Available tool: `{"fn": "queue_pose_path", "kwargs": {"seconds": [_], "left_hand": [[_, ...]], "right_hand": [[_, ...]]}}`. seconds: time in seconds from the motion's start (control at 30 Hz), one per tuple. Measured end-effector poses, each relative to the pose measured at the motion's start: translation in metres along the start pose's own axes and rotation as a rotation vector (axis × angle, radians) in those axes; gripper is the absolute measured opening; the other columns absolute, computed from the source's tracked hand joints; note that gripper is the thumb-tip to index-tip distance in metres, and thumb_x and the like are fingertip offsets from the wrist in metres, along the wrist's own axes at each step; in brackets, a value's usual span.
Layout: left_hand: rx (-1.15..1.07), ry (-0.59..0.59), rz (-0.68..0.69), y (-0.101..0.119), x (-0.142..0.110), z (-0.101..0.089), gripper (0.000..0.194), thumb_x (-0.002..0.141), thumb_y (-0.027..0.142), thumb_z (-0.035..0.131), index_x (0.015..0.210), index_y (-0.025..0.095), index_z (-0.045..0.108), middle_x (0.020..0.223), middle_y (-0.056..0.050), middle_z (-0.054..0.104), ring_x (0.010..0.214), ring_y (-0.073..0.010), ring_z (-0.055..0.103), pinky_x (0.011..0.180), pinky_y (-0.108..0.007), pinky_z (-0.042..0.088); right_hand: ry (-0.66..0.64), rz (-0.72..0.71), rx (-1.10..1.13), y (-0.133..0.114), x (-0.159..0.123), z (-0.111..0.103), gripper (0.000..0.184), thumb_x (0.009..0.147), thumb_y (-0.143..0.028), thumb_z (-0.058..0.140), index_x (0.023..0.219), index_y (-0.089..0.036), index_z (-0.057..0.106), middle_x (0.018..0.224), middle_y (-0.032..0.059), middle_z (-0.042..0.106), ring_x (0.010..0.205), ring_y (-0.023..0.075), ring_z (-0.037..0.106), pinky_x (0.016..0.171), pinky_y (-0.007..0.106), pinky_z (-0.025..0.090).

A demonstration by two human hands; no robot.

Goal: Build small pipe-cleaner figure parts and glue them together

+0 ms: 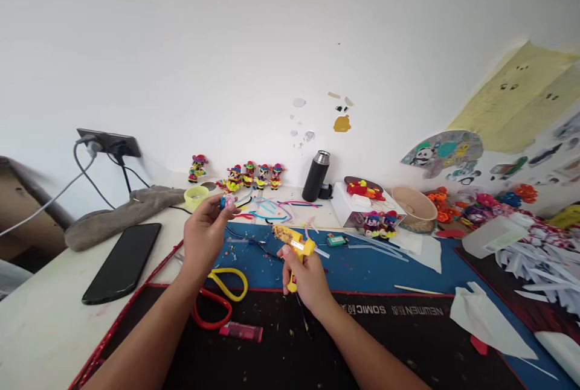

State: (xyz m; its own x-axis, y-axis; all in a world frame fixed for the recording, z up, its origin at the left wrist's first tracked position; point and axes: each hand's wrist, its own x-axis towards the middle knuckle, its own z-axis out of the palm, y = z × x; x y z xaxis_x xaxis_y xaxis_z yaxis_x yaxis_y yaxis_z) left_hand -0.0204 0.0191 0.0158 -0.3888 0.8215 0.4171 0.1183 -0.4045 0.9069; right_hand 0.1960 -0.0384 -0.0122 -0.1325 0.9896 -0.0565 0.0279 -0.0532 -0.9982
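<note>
Raised at the left, my left hand (206,224) pinches a small blue and pink fuzzy piece (228,201) between thumb and fingers. My right hand (308,278) is wrapped round the handle of a yellow glue gun (294,242), its stained nozzle end pointing up and left. A clear glue stick (322,253) pokes out of the gun's back. The two hands are apart, and the nozzle does not touch the piece. Beneath my left forearm lie scissors with one yellow loop (235,284) and one red loop (212,310).
Several colourful figurines (249,177) stand along the wall. Near them are coloured pipe cleaners (276,206), a black thermos (316,177) and a white box (348,209). A black phone (122,263) and driftwood (122,216) lie left. Paper strips (539,263) pile up at right.
</note>
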Motion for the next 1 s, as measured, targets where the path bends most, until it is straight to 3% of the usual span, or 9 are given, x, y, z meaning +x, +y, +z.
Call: {"fn": "queue_pose_path", "kwargs": {"seconds": [0.13,0.23,0.4,0.53,1.0], "left_hand": [[-0.048,-0.005,-0.006,-0.002,0.002,0.0,0.035,0.084,0.046,0.078,0.106,0.019,0.072,0.087,-0.004,0.079,0.079,-0.0221,0.077,0.074,-0.033,0.061],[-0.076,-0.019,-0.013,-0.004,0.003,0.001,0.037,0.083,0.047,0.078,0.107,0.02,0.07,0.086,-0.004,0.079,0.078,-0.0232,0.077,0.072,-0.034,0.061],[-0.015,-0.06,-0.013,-0.008,0.001,0.002,0.039,0.086,0.049,0.074,0.111,0.019,0.069,0.086,-0.005,0.079,0.081,-0.0248,0.078,0.074,-0.034,0.061],[0.014,-0.084,-0.011,-0.013,0.001,0.001,0.038,0.088,0.049,0.072,0.111,0.019,0.07,0.08,-0.003,0.077,0.081,-0.0249,0.077,0.076,-0.035,0.06],[0.036,-0.094,-0.025,-0.013,0.0,0.003,0.037,0.086,0.047,0.071,0.112,0.02,0.072,0.082,-0.003,0.081,0.079,-0.0249,0.079,0.072,-0.034,0.06]], "right_hand": [[-0.037,0.012,-0.157,0.003,-0.008,0.002,0.065,0.088,-0.084,0.053,0.08,-0.02,0.062,0.045,-0.0045,0.052,0.039,0.014,0.051,0.046,0.026,0.041],[-0.089,0.015,-0.396,0.001,-0.016,-0.001,0.063,0.096,-0.077,0.049,0.067,-0.022,0.058,0.047,-0.0016,0.053,0.044,0.0148,0.054,0.052,0.027,0.042],[-0.103,-0.207,-0.987,-0.021,-0.027,-0.001,0.038,0.1,-0.057,0.057,0.096,-0.022,0.072,0.079,0.0046,0.076,0.072,0.022,0.068,0.063,0.029,0.039],[-0.228,-0.236,-1.345,-0.034,-0.032,0.003,0.046,0.102,-0.061,0.054,0.107,-0.019,0.073,0.086,0.0102,0.08,0.077,0.0278,0.074,0.063,0.031,0.039],[-0.338,-0.288,-1.572,-0.035,-0.022,0.003,0.037,0.103,-0.048,0.054,0.115,-0.017,0.07,0.102,0.0126,0.082,0.088,0.031,0.079,0.073,0.035,0.051]]}}
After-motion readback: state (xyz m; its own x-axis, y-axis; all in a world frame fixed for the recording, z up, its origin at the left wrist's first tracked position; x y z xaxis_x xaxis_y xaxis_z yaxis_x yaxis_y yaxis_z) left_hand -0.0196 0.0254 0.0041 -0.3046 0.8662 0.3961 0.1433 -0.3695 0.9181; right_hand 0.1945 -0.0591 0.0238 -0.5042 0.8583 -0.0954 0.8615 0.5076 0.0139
